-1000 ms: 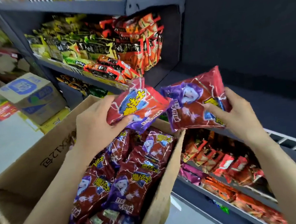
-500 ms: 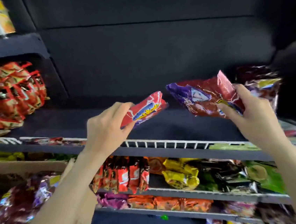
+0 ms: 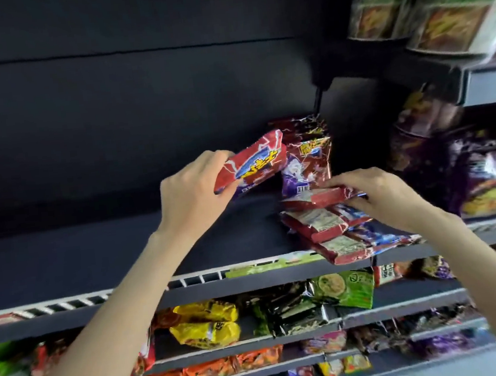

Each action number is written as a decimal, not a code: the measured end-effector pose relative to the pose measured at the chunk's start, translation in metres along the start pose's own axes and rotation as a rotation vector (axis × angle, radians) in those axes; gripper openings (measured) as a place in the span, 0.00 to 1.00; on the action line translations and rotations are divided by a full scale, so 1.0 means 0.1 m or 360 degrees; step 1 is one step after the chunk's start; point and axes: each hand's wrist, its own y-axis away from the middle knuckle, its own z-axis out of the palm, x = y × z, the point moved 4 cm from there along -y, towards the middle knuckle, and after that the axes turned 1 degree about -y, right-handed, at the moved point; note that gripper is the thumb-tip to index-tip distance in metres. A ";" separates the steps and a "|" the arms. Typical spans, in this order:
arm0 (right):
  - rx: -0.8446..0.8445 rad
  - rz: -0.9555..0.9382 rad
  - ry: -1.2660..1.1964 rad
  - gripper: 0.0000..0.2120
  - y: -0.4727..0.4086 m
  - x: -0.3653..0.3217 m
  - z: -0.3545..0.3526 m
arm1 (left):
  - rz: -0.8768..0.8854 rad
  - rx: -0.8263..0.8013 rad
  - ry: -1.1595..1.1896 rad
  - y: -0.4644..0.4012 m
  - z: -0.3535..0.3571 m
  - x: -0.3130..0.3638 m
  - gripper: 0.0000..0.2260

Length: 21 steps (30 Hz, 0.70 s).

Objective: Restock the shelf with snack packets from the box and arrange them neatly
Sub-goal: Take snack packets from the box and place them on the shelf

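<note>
We see the left hand [image 3: 194, 198] raised over the dark shelf [image 3: 79, 254], wrist bent, its fingers curled round a red snack packet [image 3: 252, 164] held tilted in the air above the shelf's middle. The right hand [image 3: 385, 193] reaches in palm down, its fingers pinching the top packet [image 3: 318, 197] of a stack of red packets [image 3: 331, 234] that lies by the shelf's front edge, the lowest overhanging it. To the stack's left the shelf lies bare to its white front rail [image 3: 69, 303]; purple packets [image 3: 305, 163] stand behind the stack.

Dark back panel [image 3: 110, 110]; grey tiered shelving [image 3: 250, 282], white wire rail [image 3: 69, 301]; dim light.
</note>
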 end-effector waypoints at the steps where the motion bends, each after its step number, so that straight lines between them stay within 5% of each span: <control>1: -0.0071 -0.0008 -0.0062 0.28 0.03 0.04 0.04 | 0.0044 -0.0004 0.0045 -0.09 0.08 0.06 0.17; 6: -0.0240 0.0163 -0.0220 0.20 0.21 0.11 0.11 | 0.0189 -0.0187 0.0176 -0.42 0.60 0.43 0.18; 15: -0.0644 0.0361 -0.0074 0.55 0.45 -0.04 0.13 | 0.0185 -0.0957 0.0386 -0.39 1.15 0.66 0.21; 21: -0.0527 0.0380 -0.0076 0.54 0.51 -0.05 0.21 | -0.0325 -0.1606 0.1701 -0.15 1.22 0.49 0.23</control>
